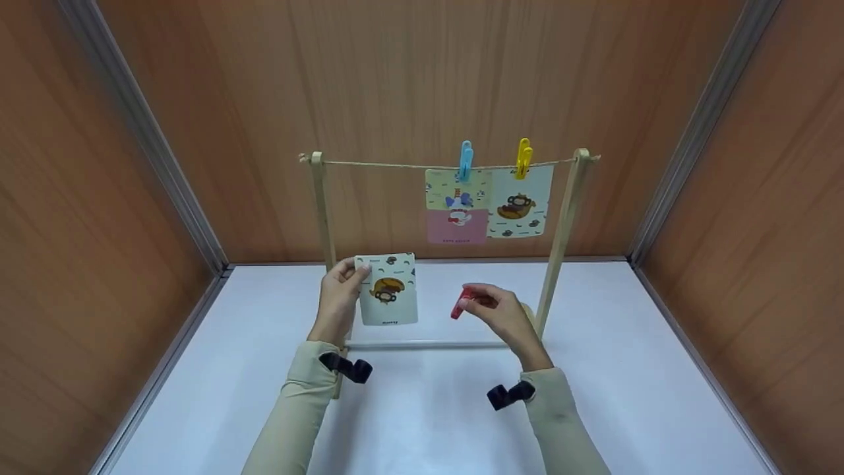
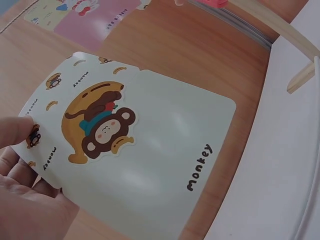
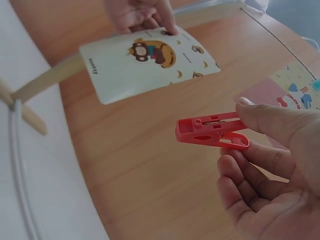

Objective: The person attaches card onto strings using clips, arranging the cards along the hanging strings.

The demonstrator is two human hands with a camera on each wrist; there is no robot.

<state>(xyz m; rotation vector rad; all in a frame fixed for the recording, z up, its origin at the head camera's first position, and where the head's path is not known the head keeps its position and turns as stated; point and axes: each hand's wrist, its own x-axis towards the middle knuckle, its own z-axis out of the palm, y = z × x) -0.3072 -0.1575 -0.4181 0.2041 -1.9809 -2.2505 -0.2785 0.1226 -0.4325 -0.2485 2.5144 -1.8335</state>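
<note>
My left hand [image 1: 339, 293] pinches a pale monkey card [image 1: 389, 307] by its upper left edge, thumb in front. In the left wrist view the card [image 2: 165, 130] shows a monkey on a banana and the word "monkey". My right hand [image 1: 501, 313] holds a red clothespin [image 1: 461, 305] between thumb and fingers, apart from the card. The right wrist view shows the clothespin [image 3: 212, 131] pinched at its handle end. Above the hands, a blue clothespin [image 1: 466, 160] and a yellow clothespin [image 1: 523, 158] sit on a string [image 1: 382, 164].
A green and pink rabbit card [image 1: 457, 227] and another monkey card [image 1: 517, 227] hang side by side from the string. Two wooden posts [image 1: 559, 241] hold the string, with a pale bar [image 1: 428, 344] low between them. Wooden walls [image 1: 409, 79] surround the white table [image 1: 659, 369].
</note>
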